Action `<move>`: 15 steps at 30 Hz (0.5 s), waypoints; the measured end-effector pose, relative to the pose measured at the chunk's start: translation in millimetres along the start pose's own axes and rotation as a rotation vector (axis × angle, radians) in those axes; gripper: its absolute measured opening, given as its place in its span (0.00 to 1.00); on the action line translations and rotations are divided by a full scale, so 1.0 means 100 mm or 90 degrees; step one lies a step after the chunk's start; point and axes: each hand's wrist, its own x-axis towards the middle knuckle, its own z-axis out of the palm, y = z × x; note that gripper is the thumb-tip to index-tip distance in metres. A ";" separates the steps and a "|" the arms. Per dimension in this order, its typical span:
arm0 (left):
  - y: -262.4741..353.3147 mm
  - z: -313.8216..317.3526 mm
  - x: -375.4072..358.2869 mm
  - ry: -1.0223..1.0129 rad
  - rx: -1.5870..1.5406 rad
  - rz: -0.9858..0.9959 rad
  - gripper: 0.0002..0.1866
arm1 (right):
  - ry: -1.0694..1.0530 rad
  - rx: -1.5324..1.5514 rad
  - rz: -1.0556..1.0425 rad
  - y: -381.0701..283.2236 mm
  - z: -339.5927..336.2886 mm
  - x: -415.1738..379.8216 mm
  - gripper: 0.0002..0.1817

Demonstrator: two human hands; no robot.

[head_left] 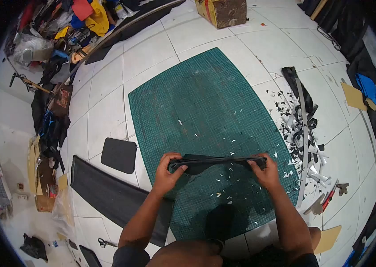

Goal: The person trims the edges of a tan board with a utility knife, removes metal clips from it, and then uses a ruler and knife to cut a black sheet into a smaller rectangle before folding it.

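Between my two hands a stack of black fabric pieces is held edge-on above the green cutting mat. My left hand grips its left end, thumb in front and fingers behind. At the right end my right hand pinches it the same way. Small white and black scraps lie scattered over the mat beneath. Left of the mat is a black rounded square piece, flat on the tiles. A long strip of dark fabric runs under my left forearm toward the mat's edge.
A long metal ruler lies right of the mat beside a heap of offcuts. Nearby are a red cutter and a metal clip. Scissors rest at lower left. A worn box stands at the back.
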 end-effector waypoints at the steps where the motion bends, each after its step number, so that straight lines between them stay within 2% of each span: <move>1: 0.01 0.01 -0.01 0.011 -0.032 -0.013 0.17 | 0.006 -0.012 -0.004 -0.02 0.00 0.00 0.13; 3: 0.05 0.06 -0.02 0.028 -0.101 -0.037 0.16 | 0.012 -0.014 -0.004 -0.05 -0.01 0.00 0.14; 9: -0.04 0.09 -0.05 0.049 -0.089 -0.090 0.09 | 0.033 -0.028 -0.011 0.03 0.01 -0.01 0.15; 12: -0.03 0.09 -0.01 0.059 -0.018 -0.076 0.09 | 0.019 -0.068 0.003 -0.06 -0.03 0.01 0.15; 14: 0.03 0.05 0.05 0.034 -0.042 -0.123 0.09 | -0.023 -0.092 0.050 -0.13 -0.08 0.04 0.14; 15: 0.04 0.03 0.08 0.023 -0.051 -0.149 0.10 | -0.018 -0.099 0.031 -0.13 -0.11 0.08 0.15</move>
